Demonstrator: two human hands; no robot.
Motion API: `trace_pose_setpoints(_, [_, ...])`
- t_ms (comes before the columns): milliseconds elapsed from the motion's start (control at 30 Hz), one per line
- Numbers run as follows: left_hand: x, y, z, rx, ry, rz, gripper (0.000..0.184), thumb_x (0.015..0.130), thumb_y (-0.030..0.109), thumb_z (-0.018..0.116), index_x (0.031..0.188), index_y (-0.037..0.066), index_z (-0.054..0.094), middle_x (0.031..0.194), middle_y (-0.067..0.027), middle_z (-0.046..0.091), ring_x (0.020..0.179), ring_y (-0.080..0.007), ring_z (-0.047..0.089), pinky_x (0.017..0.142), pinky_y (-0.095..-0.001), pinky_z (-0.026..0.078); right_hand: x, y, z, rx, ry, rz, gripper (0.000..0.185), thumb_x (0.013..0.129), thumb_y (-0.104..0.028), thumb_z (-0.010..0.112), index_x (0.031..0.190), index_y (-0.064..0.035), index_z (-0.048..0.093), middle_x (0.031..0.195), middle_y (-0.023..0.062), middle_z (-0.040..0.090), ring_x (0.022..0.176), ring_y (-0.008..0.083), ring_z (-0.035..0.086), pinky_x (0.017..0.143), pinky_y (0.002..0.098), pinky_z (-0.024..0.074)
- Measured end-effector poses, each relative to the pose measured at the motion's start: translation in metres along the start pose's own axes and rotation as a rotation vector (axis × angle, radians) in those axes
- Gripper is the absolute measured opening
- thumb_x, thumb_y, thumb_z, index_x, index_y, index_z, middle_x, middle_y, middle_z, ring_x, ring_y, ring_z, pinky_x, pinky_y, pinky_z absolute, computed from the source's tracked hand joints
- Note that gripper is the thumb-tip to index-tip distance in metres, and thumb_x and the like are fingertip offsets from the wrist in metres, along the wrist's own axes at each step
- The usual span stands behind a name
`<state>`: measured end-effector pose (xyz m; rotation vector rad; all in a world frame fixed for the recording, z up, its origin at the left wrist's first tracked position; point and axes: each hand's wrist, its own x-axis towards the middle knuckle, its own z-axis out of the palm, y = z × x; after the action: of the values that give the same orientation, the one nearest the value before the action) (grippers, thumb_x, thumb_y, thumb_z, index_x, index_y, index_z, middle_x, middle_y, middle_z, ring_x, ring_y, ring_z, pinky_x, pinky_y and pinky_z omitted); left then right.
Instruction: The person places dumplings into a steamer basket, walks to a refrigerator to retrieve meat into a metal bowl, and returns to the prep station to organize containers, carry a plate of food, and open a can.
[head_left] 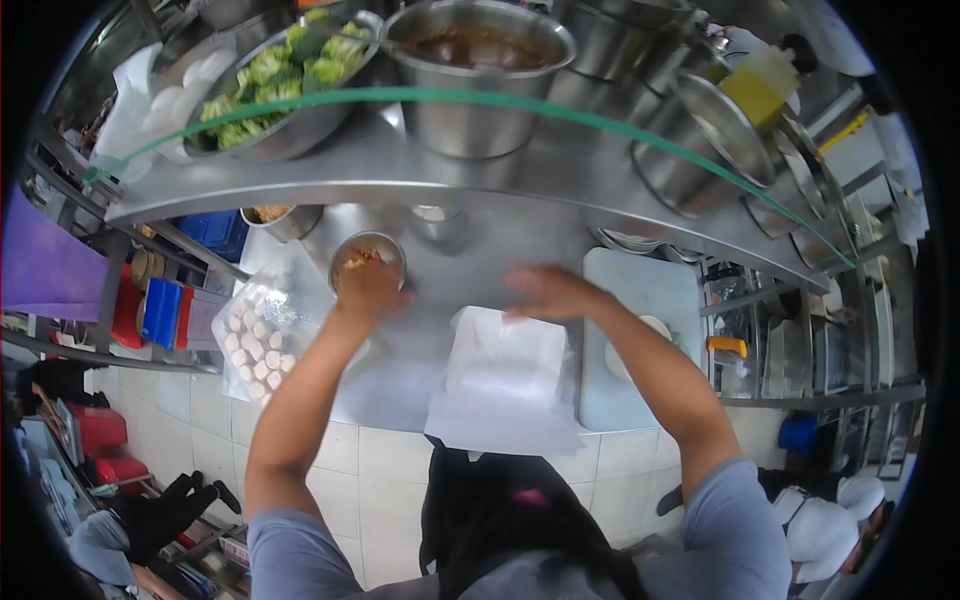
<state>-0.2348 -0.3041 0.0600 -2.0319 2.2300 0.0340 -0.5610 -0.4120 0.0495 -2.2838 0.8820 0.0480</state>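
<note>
My left hand reaches over the near rim of a small metal bowl that holds orange-brown food pieces. Most of its fingers are hidden or blurred, so their grip does not show. My right hand hovers above the far edge of a white open box or paper-lined tray, fingers apart and holding nothing. A white sheet or flap extends from that tray over the counter's front edge. To the left of my left forearm lies a clear plastic bag or sheet with several round white pieces.
Overhead, a steel shelf carries a bowl of broccoli, a pot of brown liquid and metal pots. A pale cutting board lies right of the tray. A small metal container stands behind. Other people are nearby.
</note>
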Motion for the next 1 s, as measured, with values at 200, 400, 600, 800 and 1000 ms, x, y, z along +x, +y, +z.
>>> trace_pose_setpoints(200, [-0.001,-0.006,0.054,0.056,0.034,-0.128,0.028,0.087,0.017,0.063,0.113,0.01,0.07,0.095,-0.0114,0.075,0.088,-0.0279,0.074,0.077,-0.0426,0.058,-0.011,0.002,0.02,-0.493,-0.225,0.244,0.03,0.083,-0.022,0.072,0.112,-0.0145,0.073,0.115,0.0126,0.07,0.109,0.0322,0.066,0.089,0.044,0.0549])
trace_pose_setpoints(400, [0.009,-0.018,0.018,-0.078,0.047,-0.282,0.033,0.091,0.025,0.063,0.123,0.016,0.064,0.097,-0.0137,0.075,0.088,-0.0309,0.074,0.076,-0.0444,0.058,0.041,0.027,-0.036,-0.425,0.114,0.159,0.023,0.084,-0.017,0.069,0.106,-0.0136,0.075,0.112,0.0121,0.071,0.11,0.0332,0.066,0.09,0.0456,0.0544])
trace_pose_setpoints(600, [-0.048,0.003,-0.012,-0.398,0.159,-0.374,0.035,0.091,0.036,0.065,0.118,0.014,0.063,0.091,-0.0172,0.073,0.084,-0.0387,0.071,0.072,-0.0495,0.055,0.001,-0.01,-0.078,-0.391,0.463,0.338,0.041,0.093,-0.034,0.067,0.117,-0.0015,0.065,0.119,0.0205,0.067,0.108,0.038,0.064,0.094,0.0479,0.0496])
trace_pose_setpoints(800, [-0.162,0.049,-0.05,-0.88,0.255,-0.315,0.02,0.092,0.025,0.07,0.102,0.007,0.07,0.066,-0.0091,0.064,0.06,-0.0221,0.061,0.059,-0.036,0.049,-0.208,-0.081,-0.059,0.156,0.813,0.172,0.032,0.09,-0.026,0.07,0.114,-0.0061,0.069,0.111,0.0151,0.07,0.099,0.0343,0.067,0.087,0.0421,0.0531])
trace_pose_setpoints(1000, [-0.165,0.097,-0.165,-1.177,0.299,-0.112,0.018,0.095,0.014,0.068,0.107,0.001,0.068,0.069,0.0048,0.055,0.063,-0.0033,0.047,0.057,-0.0222,0.041,-0.362,-0.004,0.083,0.441,1.056,0.41,0.017,0.09,-0.015,0.071,0.101,-0.0016,0.071,0.094,0.0103,0.072,0.084,0.0176,0.068,0.069,0.0298,0.054])
